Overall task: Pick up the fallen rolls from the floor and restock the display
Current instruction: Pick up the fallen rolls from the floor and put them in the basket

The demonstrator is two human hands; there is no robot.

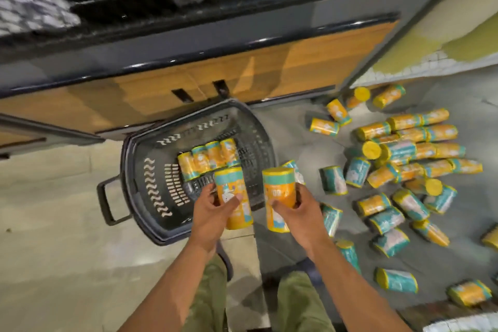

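My left hand point(213, 210) grips an orange and teal roll point(234, 197) upright over the near rim of a dark plastic basket point(140, 170). Beside it, my right hand point(296, 207) grips a second roll point(279, 197), and a third roll point(295, 170) shows behind it. Several rolls point(210, 158) lie side by side inside the basket. Many more fallen rolls point(409, 159) are scattered over the grey floor to the right.
The display unit point(204, 81) with orange wood panels and a dark rail stands just beyond the basket. Blurred packaged goods point(35, 12) fill its upper shelf. Pale floor point(54, 224) lies to the left. My legs in green trousers point(210, 302) are below.
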